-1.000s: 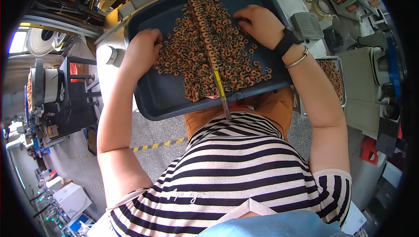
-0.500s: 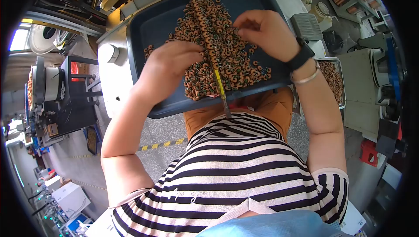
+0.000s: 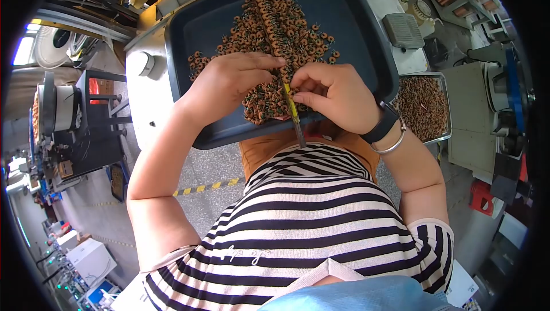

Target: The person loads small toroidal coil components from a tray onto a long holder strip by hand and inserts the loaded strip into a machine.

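Note:
A dark tray (image 3: pixel 358 42) holds a heap of small copper-coloured ring-shaped coils (image 3: pixel 289 22) with dark wire ends. Across the heap lies a long narrow rail (image 3: pixel 302 140), its near end by the striped shirt and a yellow section (image 3: pixel 291 101) close to that end. A row of coils (image 3: pixel 264 13) sits along the rail. My left hand (image 3: pixel 232 79) reaches over the heap, fingers stretched and their tips at the row, thumb apart. My right hand (image 3: pixel 335 93) is curled, with thumb and forefinger at the rail just above the yellow section; what they pinch is hidden.
Right of the tray stands a metal-rimmed pan (image 3: pixel 424 107) of similar parts. A grey ribbed box (image 3: pixel 403 30) is at the table's right, a round white item (image 3: pixel 141 63) at its left. Machinery (image 3: pixel 114 2) stands behind on the left.
My right hand has moved down and left from the heap's right edge to the rail. The left fingertips have shifted slightly right onto the row. The tray appears slightly higher in view.

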`<state>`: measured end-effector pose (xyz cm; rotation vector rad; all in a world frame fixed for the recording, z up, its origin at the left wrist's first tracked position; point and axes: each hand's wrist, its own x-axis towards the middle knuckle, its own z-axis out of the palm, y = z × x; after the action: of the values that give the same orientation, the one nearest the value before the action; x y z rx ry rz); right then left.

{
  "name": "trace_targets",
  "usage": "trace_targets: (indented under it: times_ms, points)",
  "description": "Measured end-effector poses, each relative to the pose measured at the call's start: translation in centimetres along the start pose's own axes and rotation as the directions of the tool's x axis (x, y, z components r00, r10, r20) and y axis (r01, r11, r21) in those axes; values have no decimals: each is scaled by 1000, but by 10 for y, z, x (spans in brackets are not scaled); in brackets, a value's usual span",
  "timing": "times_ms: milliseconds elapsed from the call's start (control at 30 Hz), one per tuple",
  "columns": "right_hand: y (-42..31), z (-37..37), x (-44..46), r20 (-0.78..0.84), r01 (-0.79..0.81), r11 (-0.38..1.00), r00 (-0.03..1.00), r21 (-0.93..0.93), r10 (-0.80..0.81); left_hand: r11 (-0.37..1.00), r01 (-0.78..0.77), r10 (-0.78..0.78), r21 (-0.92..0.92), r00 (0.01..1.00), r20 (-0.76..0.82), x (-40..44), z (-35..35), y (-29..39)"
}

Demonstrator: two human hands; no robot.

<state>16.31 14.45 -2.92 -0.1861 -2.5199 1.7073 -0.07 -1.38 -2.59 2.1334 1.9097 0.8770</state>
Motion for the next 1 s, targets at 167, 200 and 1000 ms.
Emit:
trace_targets:
  times_ms: [167, 200, 1000]
  points:
    - [1, 5, 2, -56, 45, 995, 997, -93, -51, 1000, -14, 14, -3, 1000, -23, 0, 2, -1]
    - [2, 7, 3, -54, 45, 994, 997, -95, -51, 1000, -17, 18, 6, 1000, -26, -1, 2, -1]
    - [-17, 3, -15, -192, 347, 917, 903, -196, -383, 484, 472, -658, -737, 751, 50, 1, 18, 53]
